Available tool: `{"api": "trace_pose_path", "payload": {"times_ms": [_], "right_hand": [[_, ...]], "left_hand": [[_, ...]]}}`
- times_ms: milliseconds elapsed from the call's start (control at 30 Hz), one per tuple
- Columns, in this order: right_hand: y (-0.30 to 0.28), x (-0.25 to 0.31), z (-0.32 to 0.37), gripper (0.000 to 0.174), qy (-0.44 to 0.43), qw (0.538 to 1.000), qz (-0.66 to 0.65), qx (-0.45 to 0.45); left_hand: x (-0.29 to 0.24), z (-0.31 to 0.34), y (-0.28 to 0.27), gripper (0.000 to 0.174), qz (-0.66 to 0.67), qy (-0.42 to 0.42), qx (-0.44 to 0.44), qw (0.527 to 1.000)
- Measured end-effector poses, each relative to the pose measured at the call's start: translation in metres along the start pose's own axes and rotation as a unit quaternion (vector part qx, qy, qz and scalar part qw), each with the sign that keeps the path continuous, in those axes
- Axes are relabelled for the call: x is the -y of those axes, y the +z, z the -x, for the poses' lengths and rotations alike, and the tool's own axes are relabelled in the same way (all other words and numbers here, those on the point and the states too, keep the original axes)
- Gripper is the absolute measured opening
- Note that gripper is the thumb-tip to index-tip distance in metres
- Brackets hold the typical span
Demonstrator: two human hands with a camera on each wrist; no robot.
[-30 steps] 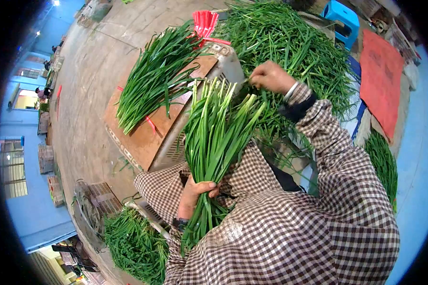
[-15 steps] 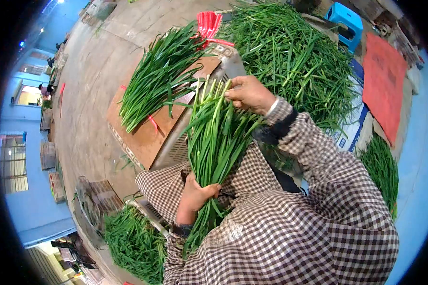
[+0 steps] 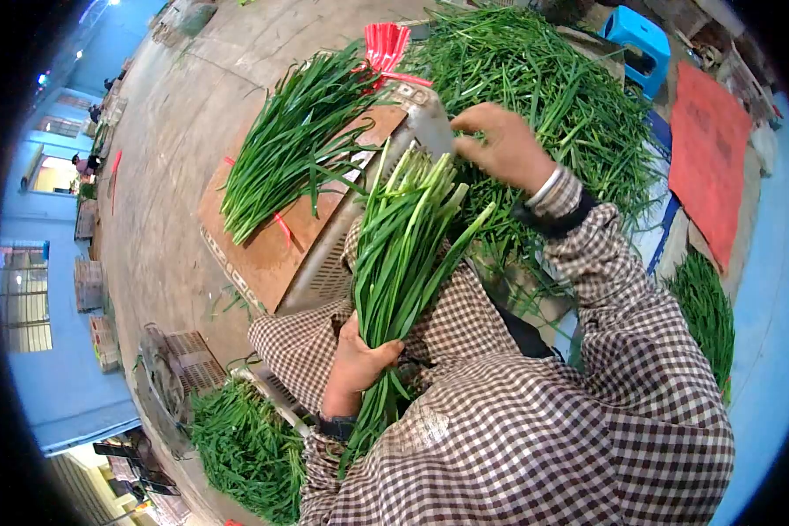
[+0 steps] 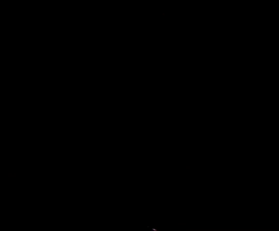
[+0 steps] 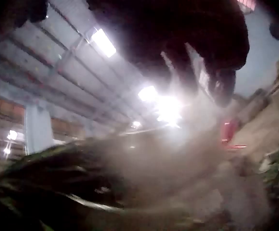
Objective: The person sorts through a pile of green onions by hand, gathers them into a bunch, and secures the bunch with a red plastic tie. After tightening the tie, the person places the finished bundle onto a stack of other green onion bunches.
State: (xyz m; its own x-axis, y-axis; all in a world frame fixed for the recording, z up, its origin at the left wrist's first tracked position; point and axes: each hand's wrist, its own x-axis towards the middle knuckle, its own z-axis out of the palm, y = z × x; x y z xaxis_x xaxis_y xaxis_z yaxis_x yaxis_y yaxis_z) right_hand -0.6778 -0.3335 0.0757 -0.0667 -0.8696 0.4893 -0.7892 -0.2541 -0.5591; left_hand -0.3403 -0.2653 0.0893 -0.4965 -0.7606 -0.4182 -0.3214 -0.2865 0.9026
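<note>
A bunch of garlic chives (image 3: 403, 237) stands upright over the lap in the head view, pale stem ends at the top. My left hand (image 3: 359, 361) grips it low, round the green leaves, whose tips hang below the fist. To the upper right of the stem ends is my right hand (image 3: 508, 149), apart from the bunch, its fingers loosely bent with nothing visible between them. The right wrist view shows the dark, backlit right hand (image 5: 192, 43) above the blurred bunch (image 5: 67, 183). The left wrist view is black.
Another chive bunch (image 3: 285, 145) lies on a brown board (image 3: 215, 206) over a crate, with red ties (image 3: 384, 46) behind. A large chive heap (image 3: 543, 96) spreads at right, near a blue stool (image 3: 636, 39). More chives (image 3: 245, 447) sit at lower left.
My right hand reached in to the stem ends half a second ago, fingers on a stalk, and is now back to the upper right. The left hand keeps its grip; the bunch leans slightly right.
</note>
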Motion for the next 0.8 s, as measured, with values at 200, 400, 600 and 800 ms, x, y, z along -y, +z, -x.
{"api": "trace_pose_path", "payload": {"times_ms": [200, 400, 600, 800], "right_hand": [[-0.009, 0.055, 0.002, 0.022, -0.056, 0.980, 0.068, 0.180], [0.008, 0.038, 0.039, 0.014, -0.133, 0.983, -0.021, 0.128], [0.010, 0.019, 0.044, 0.022, 0.059, 0.925, -0.271, 0.258], [0.058, 0.010, 0.042, 0.037, 0.193, 0.941, -0.185, 0.208]], "left_hand": [[-0.030, -0.004, 0.000, 0.060, -0.230, 0.188, -0.097, 0.950], [-0.012, -0.020, 0.000, 0.088, -0.323, 0.176, -0.145, 0.919], [-0.007, -0.020, -0.002, 0.086, -0.362, 0.165, -0.137, 0.907], [-0.004, -0.020, -0.002, 0.086, -0.378, 0.155, -0.133, 0.903]]}}
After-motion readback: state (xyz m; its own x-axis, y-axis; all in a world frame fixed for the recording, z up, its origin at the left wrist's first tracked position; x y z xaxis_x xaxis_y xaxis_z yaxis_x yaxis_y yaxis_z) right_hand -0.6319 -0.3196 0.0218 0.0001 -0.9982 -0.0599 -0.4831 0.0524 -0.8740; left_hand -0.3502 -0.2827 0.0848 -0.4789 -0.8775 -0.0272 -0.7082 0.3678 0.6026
